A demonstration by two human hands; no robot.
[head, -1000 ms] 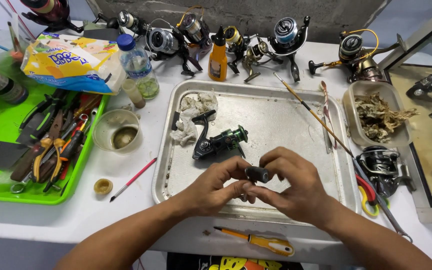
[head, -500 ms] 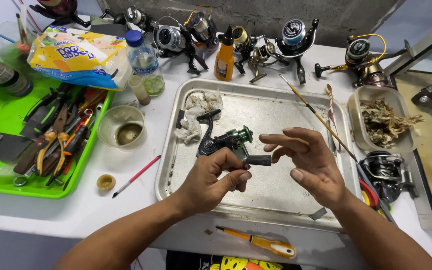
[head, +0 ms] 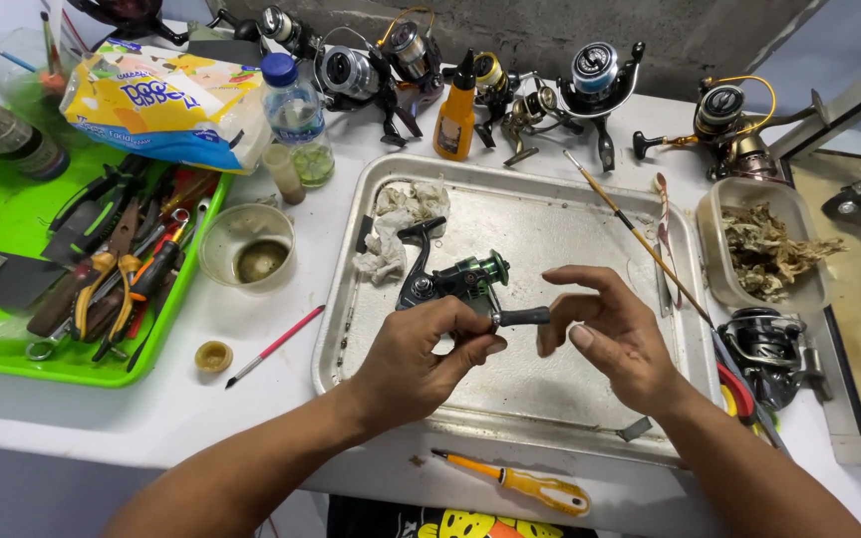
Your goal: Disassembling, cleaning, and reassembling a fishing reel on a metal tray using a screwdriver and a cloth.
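Note:
A black and green fishing reel body (head: pixel 450 281) lies in a metal tray (head: pixel 590 394). My left hand (head: pixel 421 354) pinches the reel's handle arm, whose dark knob (head: pixel 522 317) sticks out to the right. My right hand (head: pixel 615 334) hovers just right of the knob with its fingers spread, holding nothing; whether a fingertip touches the knob is unclear. A crumpled white rag (head: pixel 396 234) lies in the tray's far left corner.
A green tray (head: pixel 12 224) of pliers and screwdrivers sits at the left. A plastic cup (head: pixel 248 247), thin red brush (head: pixel 276 346), orange oil bottle (head: pixel 455 110), water bottle (head: pixel 296 115), several reels along the back, a tub of debris (head: pixel 764 254), orange screwdriver (head: pixel 515 481) in front.
Both hands held the knob together a second ago. My right hand has let go and opened, drawing away to the right, while my left hand keeps hold of the handle.

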